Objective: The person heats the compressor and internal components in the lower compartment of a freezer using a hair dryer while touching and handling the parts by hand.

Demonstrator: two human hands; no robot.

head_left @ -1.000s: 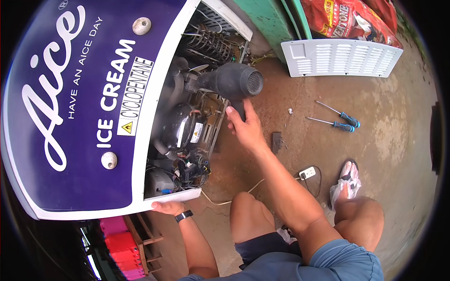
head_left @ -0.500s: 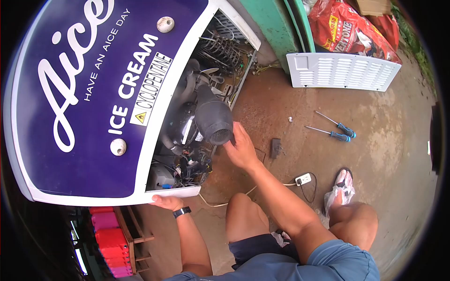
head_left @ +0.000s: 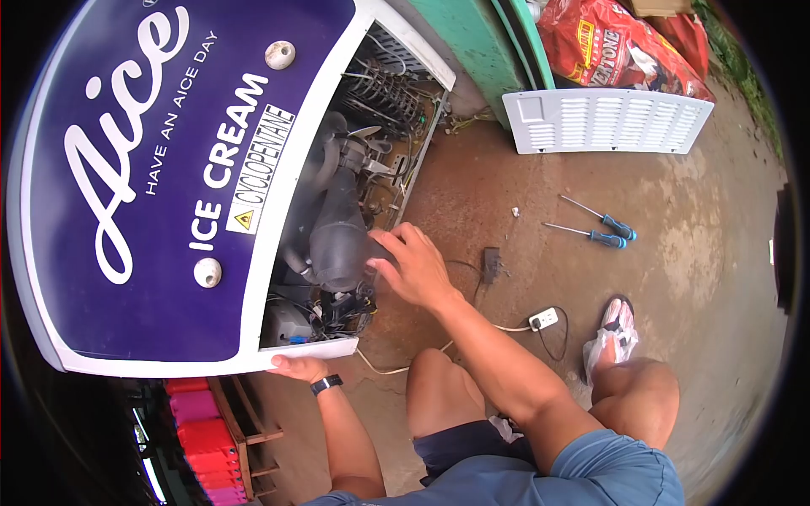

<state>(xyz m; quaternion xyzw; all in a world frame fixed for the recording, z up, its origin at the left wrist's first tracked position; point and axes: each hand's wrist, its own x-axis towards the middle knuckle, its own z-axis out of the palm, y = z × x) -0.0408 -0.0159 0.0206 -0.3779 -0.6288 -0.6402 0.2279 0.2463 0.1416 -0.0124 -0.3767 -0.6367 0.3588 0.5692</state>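
Observation:
My right hand (head_left: 412,263) is closed around the handle of a black hair dryer (head_left: 339,244), most of the handle being hidden by the fingers. The dryer's body is inside the open compartment of a purple and white ice cream freezer (head_left: 211,325), over the dark compressor area, with its narrower end toward the fan (head_left: 364,133). At the compartment's near corner my left hand (head_left: 300,368), with a dark watch on the wrist, grips the freezer's white edge; its thumb shows, the other fingers are mostly hidden. Wires (head_left: 342,312) lie in the compartment close to that corner.
Two blue-handled screwdrivers (head_left: 609,233) lie on the concrete floor. Nearby are a small dark block (head_left: 491,265) and a white power outlet (head_left: 543,319) with a cord. A white louvered panel (head_left: 607,122) leans against a red bag (head_left: 620,46). Condenser coils (head_left: 380,88) fill the compartment's far end.
My right hand has moved the hair dryer left and deeper over the compartment, and turned it so its rear grille no longer shows. My left hand stays at the freezer edge.

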